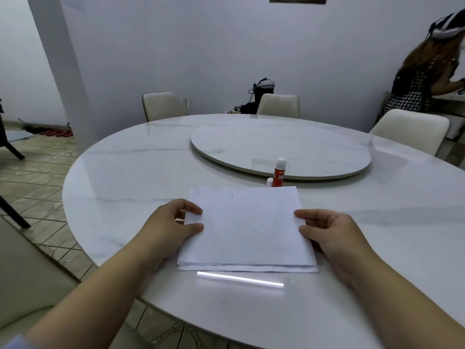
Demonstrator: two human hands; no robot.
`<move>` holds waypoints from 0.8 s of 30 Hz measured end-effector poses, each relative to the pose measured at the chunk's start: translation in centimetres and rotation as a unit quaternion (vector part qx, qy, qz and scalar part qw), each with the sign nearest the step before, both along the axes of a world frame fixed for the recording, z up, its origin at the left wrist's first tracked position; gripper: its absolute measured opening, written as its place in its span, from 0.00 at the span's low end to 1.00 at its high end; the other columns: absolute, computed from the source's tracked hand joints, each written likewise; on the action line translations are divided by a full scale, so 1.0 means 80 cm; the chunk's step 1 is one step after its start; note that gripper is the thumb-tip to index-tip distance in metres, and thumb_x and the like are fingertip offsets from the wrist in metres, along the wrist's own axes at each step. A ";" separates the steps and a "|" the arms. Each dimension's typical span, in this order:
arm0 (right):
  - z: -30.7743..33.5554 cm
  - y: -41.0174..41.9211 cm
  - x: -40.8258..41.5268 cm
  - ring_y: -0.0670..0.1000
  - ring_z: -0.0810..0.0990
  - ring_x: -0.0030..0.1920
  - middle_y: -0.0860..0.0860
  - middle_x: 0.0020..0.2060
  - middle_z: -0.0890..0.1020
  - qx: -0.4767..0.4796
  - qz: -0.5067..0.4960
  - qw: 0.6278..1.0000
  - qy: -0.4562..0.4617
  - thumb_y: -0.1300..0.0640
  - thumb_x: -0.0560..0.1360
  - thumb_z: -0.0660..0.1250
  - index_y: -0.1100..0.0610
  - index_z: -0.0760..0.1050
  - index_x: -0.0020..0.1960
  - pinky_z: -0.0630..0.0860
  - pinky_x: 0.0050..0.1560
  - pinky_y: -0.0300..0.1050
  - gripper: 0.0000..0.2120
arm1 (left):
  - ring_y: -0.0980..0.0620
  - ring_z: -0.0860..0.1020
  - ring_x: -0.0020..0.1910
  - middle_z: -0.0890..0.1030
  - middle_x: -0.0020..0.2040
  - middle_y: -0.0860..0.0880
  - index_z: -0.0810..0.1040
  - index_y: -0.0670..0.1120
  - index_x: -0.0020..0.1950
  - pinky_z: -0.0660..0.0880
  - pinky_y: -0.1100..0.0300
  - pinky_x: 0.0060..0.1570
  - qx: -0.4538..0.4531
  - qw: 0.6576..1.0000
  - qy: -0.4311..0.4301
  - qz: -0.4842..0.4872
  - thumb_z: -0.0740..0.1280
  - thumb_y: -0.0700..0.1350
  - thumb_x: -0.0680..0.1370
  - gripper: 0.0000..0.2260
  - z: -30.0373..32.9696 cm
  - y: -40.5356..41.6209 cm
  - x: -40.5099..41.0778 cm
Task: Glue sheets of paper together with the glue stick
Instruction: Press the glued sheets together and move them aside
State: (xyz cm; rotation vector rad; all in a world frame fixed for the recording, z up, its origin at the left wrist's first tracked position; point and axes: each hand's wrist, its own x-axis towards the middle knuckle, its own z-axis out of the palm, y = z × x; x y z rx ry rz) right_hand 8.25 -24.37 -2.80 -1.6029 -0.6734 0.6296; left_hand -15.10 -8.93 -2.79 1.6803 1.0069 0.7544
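Observation:
A small stack of white paper sheets (245,227) lies flat on the round marble table (125,177) in front of me. My left hand (173,222) pinches the stack's left edge, thumb on top. At the right edge my right hand (329,230) holds the sheets the same way. Just beyond the stack's far edge stands a red glue stick (279,172), upright with its white glue end exposed. Its red cap (269,182) sits on the table beside it, to the left.
A raised marble turntable (280,149) fills the table's centre behind the glue stick. Cream chairs (412,127) ring the far side and one stands at my left. Another person (425,79) stands at the far right by a counter. Tiled floor lies to the left.

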 end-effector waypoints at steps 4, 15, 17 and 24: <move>-0.005 0.000 0.003 0.52 0.84 0.42 0.52 0.41 0.85 -0.012 -0.007 1.000 -0.022 0.69 0.72 0.68 0.52 0.84 0.46 0.80 0.44 0.45 0.14 | 0.54 0.77 0.35 0.76 0.40 0.52 0.80 0.53 0.43 0.72 0.65 0.34 0.055 0.997 0.057 0.007 0.73 0.40 0.71 0.08 0.002 0.003 -0.001; -0.012 -0.002 0.002 0.47 0.75 0.33 0.50 0.35 0.80 -0.084 0.002 0.976 -0.202 0.63 0.73 0.66 0.46 0.82 0.46 0.67 0.26 0.27 0.13 | 0.57 0.72 0.36 0.73 0.39 0.53 0.74 0.56 0.47 0.65 0.65 0.32 0.176 0.953 0.245 -0.027 0.70 0.47 0.72 0.08 0.005 -0.008 -0.005; -0.012 -0.002 0.001 0.46 0.74 0.32 0.48 0.33 0.78 -0.092 0.004 0.970 -0.224 0.63 0.73 0.65 0.47 0.82 0.47 0.66 0.26 0.25 0.13 | 0.58 0.71 0.38 0.71 0.40 0.55 0.73 0.55 0.48 0.64 0.66 0.33 0.186 0.948 0.256 -0.028 0.69 0.47 0.73 0.07 0.004 -0.008 -0.003; -0.015 0.001 -0.006 0.40 0.75 0.40 0.42 0.42 0.77 -0.123 0.001 0.942 -0.312 0.63 0.72 0.65 0.53 0.81 0.53 0.67 0.39 0.30 0.13 | 0.54 0.72 0.45 0.68 0.45 0.53 0.75 0.52 0.52 0.65 0.64 0.40 0.193 0.941 0.278 -0.018 0.68 0.48 0.74 0.08 0.001 -0.011 0.002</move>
